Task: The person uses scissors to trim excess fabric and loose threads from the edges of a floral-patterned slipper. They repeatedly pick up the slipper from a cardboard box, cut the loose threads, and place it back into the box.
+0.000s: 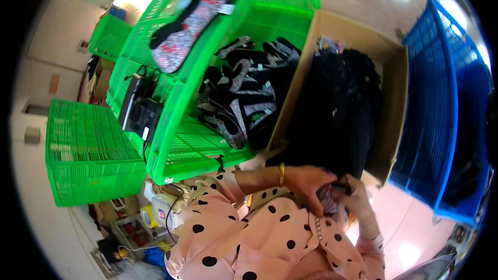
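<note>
In front of my chest, both hands hold a patterned fabric piece (328, 200) with grey, red and black in it. My left hand (307, 182), with a yellow bracelet at its wrist, has its fingers bent round the left side of the piece. My right hand (357, 197) pinches its upper right part. Much of the piece is hidden by my fingers. Just beyond my hands, black fabric (332, 119) fills a cardboard box (392, 124). To its left, a green plastic crate (179, 148) contains several floral and black fabric pieces (254, 91) with white tags.
A floral and black fabric piece (191, 23) lies on the green crate's upper side, near a black electrical device (141, 106) with a cord. Another green crate (93, 150) stands at far left. A blue crate (428, 109) is right of the box.
</note>
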Motion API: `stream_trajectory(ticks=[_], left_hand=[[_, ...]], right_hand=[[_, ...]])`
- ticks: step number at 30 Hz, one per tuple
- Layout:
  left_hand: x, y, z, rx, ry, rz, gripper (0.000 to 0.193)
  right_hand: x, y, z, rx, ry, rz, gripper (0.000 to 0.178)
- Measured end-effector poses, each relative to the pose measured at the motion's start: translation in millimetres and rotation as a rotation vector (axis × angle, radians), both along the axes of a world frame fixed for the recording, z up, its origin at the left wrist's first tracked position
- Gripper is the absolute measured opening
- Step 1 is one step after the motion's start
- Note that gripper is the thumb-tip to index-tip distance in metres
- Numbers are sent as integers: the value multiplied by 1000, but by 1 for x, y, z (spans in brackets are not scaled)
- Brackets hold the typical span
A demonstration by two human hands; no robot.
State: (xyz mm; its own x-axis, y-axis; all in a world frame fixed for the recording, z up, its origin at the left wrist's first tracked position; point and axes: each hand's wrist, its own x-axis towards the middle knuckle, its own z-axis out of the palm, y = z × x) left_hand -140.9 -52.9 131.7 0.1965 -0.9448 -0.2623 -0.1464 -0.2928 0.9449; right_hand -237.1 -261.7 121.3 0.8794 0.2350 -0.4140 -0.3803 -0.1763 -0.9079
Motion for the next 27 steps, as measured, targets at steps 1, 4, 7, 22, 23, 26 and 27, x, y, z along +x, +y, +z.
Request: stream_trajectory(ticks=[1, 4, 7, 22, 23, 26, 27], left_hand=[[-5, -1, -1, 55, -23, -25, 76], [-9, -2, -2, 29, 21, -34, 63], [-17, -3, -7, -22, 246, 21, 45], [31, -13, -17, -220, -290, 472, 20], [33, -18, -30, -262, -522, 519, 20], [43, -30, -43, -326, -848, 609, 24], [46, -32, -48, -335, -930, 614, 25]], right_hand=[[-3, -3, -9, -84, -43, 44, 27], [0, 2, 5, -191, -20, 106, 30], [11, -10, 18, -37, 93, 254, 47], [43, -5, -9, -387, -530, 18, 22], [44, -2, -12, -529, -639, -16, 22], [50, 7, -9, -835, -812, -118, 20], [50, 9, -7, -776, -780, -140, 21]])
